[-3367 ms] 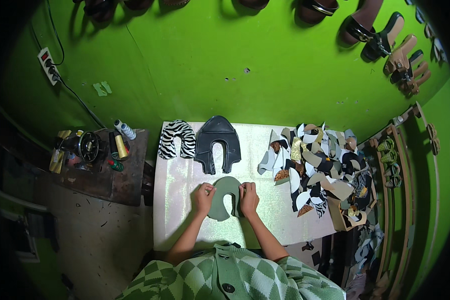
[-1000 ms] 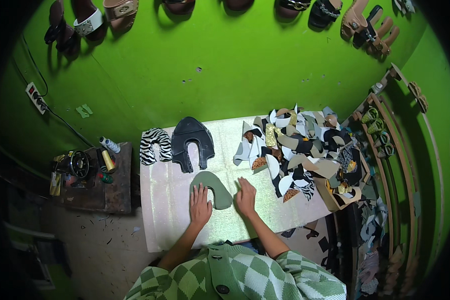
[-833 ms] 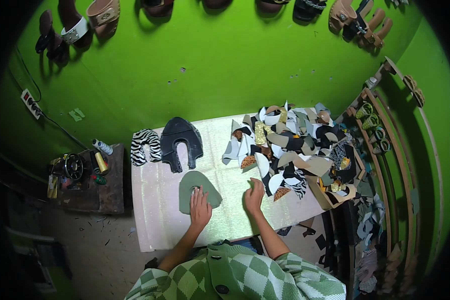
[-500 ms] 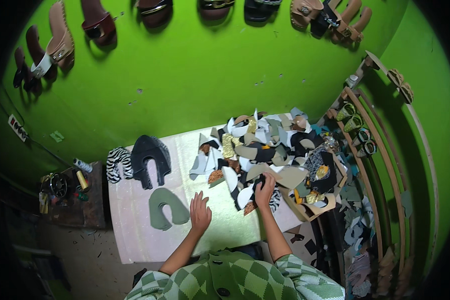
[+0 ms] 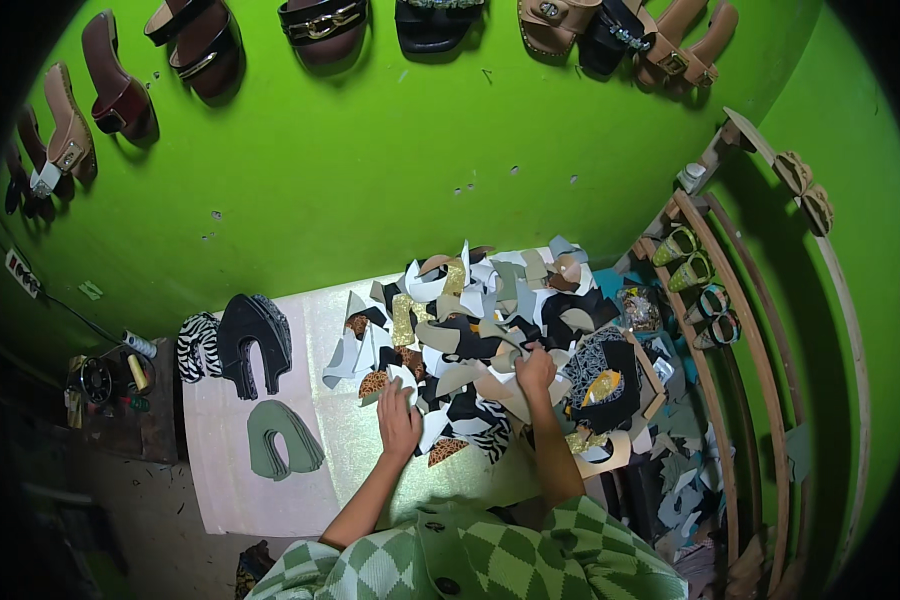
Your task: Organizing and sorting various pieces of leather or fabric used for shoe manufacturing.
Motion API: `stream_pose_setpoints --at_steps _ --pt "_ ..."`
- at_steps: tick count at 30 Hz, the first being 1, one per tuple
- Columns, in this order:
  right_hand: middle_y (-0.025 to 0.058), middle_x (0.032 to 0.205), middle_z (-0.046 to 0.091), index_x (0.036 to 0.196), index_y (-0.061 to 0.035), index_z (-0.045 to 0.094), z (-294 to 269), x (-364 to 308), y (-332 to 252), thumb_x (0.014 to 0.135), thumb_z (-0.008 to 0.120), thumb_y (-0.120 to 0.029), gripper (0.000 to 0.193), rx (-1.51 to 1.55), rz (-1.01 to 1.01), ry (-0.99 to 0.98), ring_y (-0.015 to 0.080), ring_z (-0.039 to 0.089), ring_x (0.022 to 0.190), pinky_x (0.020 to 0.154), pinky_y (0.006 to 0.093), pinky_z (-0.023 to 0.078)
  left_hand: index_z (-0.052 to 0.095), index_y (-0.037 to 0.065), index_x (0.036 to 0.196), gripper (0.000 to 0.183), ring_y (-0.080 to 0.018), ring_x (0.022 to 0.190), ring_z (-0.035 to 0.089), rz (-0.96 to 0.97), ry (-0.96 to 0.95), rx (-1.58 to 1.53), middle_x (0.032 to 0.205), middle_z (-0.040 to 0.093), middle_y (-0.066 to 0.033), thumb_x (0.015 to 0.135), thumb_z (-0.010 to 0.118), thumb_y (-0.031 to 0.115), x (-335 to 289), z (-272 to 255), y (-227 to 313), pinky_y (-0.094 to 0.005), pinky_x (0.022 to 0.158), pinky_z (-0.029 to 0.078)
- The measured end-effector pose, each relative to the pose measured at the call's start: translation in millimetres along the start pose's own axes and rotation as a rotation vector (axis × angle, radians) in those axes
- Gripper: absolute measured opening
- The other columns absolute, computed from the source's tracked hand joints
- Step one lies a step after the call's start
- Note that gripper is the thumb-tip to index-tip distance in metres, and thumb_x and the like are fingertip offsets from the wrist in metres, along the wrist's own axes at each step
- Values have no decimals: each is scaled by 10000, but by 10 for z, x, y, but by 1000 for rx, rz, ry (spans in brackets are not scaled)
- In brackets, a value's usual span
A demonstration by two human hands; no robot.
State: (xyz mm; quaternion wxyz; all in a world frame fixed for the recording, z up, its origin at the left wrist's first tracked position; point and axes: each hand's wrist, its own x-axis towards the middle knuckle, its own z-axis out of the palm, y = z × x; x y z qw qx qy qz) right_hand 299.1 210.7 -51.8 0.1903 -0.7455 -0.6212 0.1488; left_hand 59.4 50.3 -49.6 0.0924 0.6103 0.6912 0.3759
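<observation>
A heap of cut scraps [image 5: 470,335] in white, beige, black, gold, leopard and zebra print covers the right side of the table. My left hand [image 5: 400,425] lies at the near left edge of the heap, fingers stretched out, touching a white scrap [image 5: 403,378]. Deeper in the pile, my right hand [image 5: 536,370] has bent fingers closed at a beige scrap [image 5: 507,360]; its fingertips are partly hidden. Left of my hands sits a stack of grey-green U-shaped pieces [image 5: 282,440]. Behind it are black U-shaped pieces [image 5: 253,345] and zebra-print ones [image 5: 199,347].
The pale table [image 5: 240,505] stands against a green wall hung with sandals [image 5: 325,30]. A wooden rack [image 5: 715,370] with shoes rises at the right, more scraps below it. At the left, a small stand [image 5: 110,405] holds thread spools.
My left hand has moved from bare table to the heap's edge, its fingers on a white scrap. The right hand has reached farther into the pile. The whole view has shifted.
</observation>
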Motion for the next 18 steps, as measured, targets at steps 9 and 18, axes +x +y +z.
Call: stream_pose_setpoints --at_steps 9,18 --pt "18 681 608 1035 -48 565 -18 -861 -609 766 651 -52 282 783 -317 -319 85 574 632 547 227 431 431 59 1232 679 -385 1196 413 208 -134 -228 1340 373 -201 649 765 156 39 -232 458 -436 989 362" --pt "73 942 661 1044 -3 639 23 -1605 -1087 947 382 -160 317 1053 -131 -851 146 652 781 753 261 522 554 26 1088 489 -306 1023 566 25 -22 -402 1129 535 -149 633 554 -153 -461 -833 111 -342 855 469"
